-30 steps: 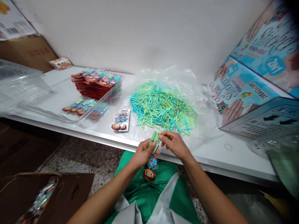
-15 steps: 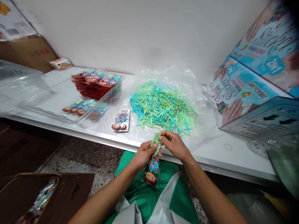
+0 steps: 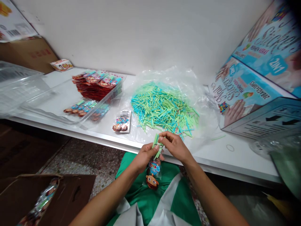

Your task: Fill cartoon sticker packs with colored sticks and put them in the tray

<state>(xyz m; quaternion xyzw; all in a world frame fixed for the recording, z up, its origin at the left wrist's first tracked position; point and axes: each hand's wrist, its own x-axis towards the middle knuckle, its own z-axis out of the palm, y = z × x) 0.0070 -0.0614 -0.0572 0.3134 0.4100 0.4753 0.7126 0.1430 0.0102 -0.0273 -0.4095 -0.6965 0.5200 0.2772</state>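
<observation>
Several filled packets lie stacked in the clear tray [image 3: 58, 103] at left, and one more packet [image 3: 122, 121] rests just beside the heap of blue and green sticks [image 3: 162, 108] on the plastic sheet. Below the table edge, the left hand [image 3: 144, 155] grips a small cartoon-printed packet [image 3: 154, 168] while the right hand [image 3: 175, 146] pinches a bundle of green sticks [image 3: 156, 144] at its mouth. Judging by the heap, much remains unpacked.
</observation>
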